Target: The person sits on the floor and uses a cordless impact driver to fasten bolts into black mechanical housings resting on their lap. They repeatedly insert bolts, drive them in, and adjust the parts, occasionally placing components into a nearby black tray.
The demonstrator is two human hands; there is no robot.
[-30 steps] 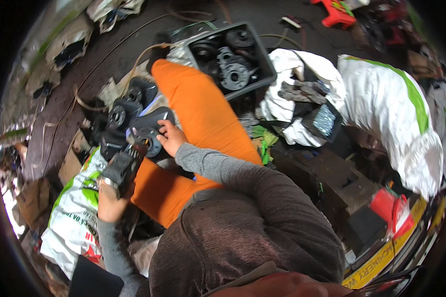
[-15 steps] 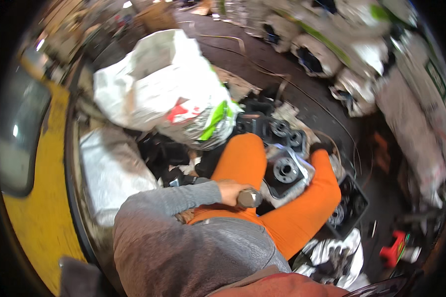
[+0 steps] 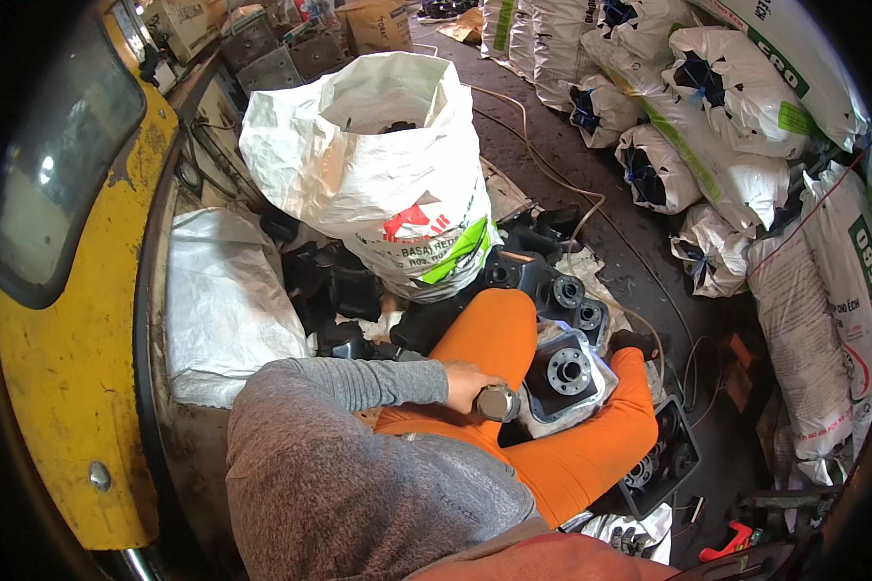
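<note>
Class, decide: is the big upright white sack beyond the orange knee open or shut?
Open. The white sack has a wide, gaping mouth, with dark contents showing inside.

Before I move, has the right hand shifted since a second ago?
Yes: away from the flanged part it was at; it is now out of sight, exact direction unclear.

Head-worn left fisheye, looking steeply down past the wearer's own torso [image 3: 378, 494].
The torso lies close under the lens; the left hand [image 3: 467, 386] sits near mid-picture. The wide view reaches out along the floor [image 3: 572, 160], curving the yellow panel [image 3: 77, 387] at its left edge and including white sacks [image 3: 741, 82] along its right.
</note>
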